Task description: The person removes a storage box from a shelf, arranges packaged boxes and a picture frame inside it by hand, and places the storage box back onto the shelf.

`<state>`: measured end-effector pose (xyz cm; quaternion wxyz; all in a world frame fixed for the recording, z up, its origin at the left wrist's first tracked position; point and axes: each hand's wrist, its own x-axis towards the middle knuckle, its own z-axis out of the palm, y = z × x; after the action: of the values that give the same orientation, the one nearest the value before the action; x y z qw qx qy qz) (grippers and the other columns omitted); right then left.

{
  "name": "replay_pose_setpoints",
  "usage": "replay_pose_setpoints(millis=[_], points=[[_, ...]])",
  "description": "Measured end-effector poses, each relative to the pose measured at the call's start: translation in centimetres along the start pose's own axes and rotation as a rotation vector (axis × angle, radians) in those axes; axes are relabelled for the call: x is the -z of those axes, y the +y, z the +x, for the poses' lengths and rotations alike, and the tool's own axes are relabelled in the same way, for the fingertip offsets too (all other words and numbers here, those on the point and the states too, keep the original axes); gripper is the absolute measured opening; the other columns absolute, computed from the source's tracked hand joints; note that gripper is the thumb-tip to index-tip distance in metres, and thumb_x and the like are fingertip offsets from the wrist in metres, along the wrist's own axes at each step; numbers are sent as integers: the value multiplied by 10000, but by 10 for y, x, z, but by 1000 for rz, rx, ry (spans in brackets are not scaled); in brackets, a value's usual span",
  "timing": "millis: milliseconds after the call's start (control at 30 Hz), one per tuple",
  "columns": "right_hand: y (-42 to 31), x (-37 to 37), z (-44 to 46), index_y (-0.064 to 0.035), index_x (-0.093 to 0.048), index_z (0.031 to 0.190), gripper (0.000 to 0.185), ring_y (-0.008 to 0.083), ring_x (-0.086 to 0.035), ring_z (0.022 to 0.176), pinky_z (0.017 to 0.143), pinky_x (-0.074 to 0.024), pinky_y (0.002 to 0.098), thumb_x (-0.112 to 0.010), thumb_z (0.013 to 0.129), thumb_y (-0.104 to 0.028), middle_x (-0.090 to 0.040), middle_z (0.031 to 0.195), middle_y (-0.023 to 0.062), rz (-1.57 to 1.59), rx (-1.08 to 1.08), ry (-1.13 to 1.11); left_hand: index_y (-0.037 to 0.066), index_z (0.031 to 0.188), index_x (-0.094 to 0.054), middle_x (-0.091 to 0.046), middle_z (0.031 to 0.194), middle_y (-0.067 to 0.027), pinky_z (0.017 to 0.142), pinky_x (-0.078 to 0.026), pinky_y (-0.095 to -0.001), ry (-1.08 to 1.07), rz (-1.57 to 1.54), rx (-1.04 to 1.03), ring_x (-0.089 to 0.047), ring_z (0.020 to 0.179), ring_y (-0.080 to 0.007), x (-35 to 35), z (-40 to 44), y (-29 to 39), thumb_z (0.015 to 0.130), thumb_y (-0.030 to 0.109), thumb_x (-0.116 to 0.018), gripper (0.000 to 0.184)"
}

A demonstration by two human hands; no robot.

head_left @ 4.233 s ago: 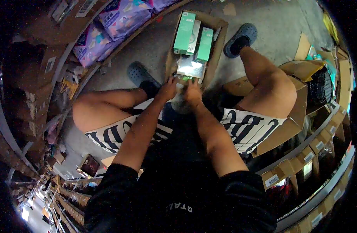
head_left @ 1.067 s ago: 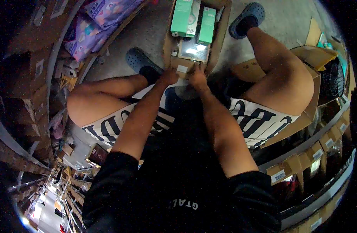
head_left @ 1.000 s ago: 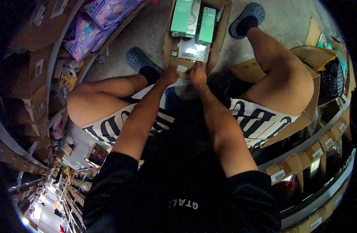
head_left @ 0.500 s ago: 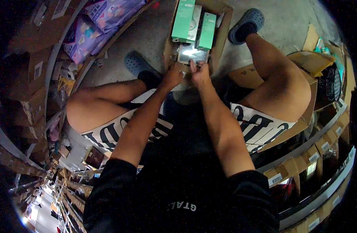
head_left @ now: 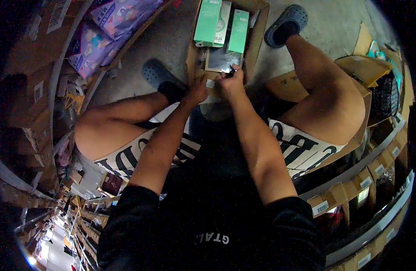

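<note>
We see the open cardboard box (head_left: 258, 31) on the grey floor (head_left: 172, 43), at the far side, between the two shoes (head_left: 156, 76). Our left hand (head_left: 197, 91) is at the left of its near end, fingers bent; whether they grip, we cannot tell. Our right hand (head_left: 233, 85) is at the right, fingers partly curled; its grasp also we cannot tell. Inside, two green boxes (head_left: 209, 27) are farther, a flat shiny thing (head_left: 222, 61) nearer.

Dim, grainy, with fisheye-curved edges
</note>
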<state>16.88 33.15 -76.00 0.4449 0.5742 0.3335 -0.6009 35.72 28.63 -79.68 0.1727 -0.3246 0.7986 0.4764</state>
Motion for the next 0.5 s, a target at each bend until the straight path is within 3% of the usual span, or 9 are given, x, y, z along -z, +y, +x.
replay_pose_setpoints(millis=[33,100,200,333,400,433,500], points=[[2,-2,-6,-133,-489,1012,331,211,-467,758,605,-369,362,-604,716,-230,-500,900,79,-1,1,-1,-39,1360,-211,-358,1288,-288,993,-324,-453,-19,16,-13,-406,1149,-445,9,0,10,763,169,-558,721],[6,-4,-17,-136,-513,963,262,198,-482,708,576,-364,338,-606,739,-235,-520,848,57,-84,184,1,-17,1363,-239,-320,1314,-276,993,-318,-458,41,358,-8,-388,1164,-442,18,-5,30,757,165,-561,710],[-1,1,-2,-135,-524,931,210,189,-481,651,541,-360,316,-622,785,-249,-535,815,36,-149,51,-13,-14,1358,-261,-299,1321,-275,976,-324,-481,155,483,-126,-362,1185,-440,0,1,7,742,149,-569,708],[7,13,-5,-120,-527,952,230,204,-526,670,531,-418,344,-629,825,-282,-565,884,45,-203,127,78,-9,1348,-292,-296,1321,-272,978,-308,-509,181,390,-80,-334,1206,-440,-1,5,8,738,171,-570,693],[10,26,-12,-82,-509,1048,312,250,-581,774,599,-489,353,-618,843,-291,-583,951,86,-278,159,-335,-14,1335,-312,-281,1342,-274,997,-293,-501,33,381,7,-328,1209,-447,3,13,12,733,196,-573,689],[13,27,-13,-82,-509,1048,312,250,-581,774,599,-489,353,-618,843,-291,-583,951,86,-278,166,-333,-14,1335,-312,-281,1342,-274,997,-293,-501,33,377,1,-328,1209,-447,5,14,14,733,196,-573,689],[24,28,-18,-34,-446,1152,430,298,-589,911,725,-538,367,-606,850,-293,-570,1013,144,-174,183,-342,13,1336,-327,-246,1378,-266,1010,-291,-485,83,303,-13,-306,1237,-437,11,11,23,754,240,-555,665]])
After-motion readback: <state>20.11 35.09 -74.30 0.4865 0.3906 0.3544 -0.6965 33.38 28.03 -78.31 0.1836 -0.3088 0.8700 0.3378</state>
